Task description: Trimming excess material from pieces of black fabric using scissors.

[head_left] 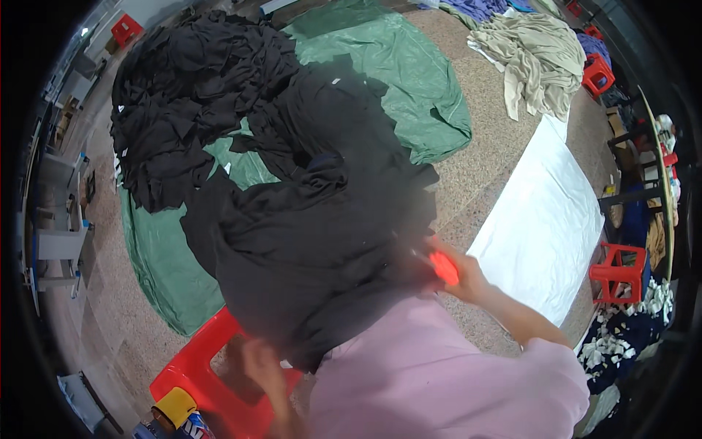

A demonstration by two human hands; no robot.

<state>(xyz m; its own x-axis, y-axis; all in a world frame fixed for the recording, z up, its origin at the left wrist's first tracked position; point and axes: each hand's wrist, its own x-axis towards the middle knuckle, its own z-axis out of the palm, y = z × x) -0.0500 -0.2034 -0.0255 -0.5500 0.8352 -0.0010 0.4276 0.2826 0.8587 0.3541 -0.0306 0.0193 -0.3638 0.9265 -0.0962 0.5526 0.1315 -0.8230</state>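
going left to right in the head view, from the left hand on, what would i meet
Left hand → red-handled tool in the right hand → white sheet → red stool by the sheet's right edge.

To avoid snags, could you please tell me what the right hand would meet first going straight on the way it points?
Probably the black cloth: the red-handled tool in the right hand points toward it, though blur hides whether they touch.

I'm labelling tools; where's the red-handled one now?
In the head view, the red-handled tool is right of centre, in the right hand, by the right edge of the black cloth.
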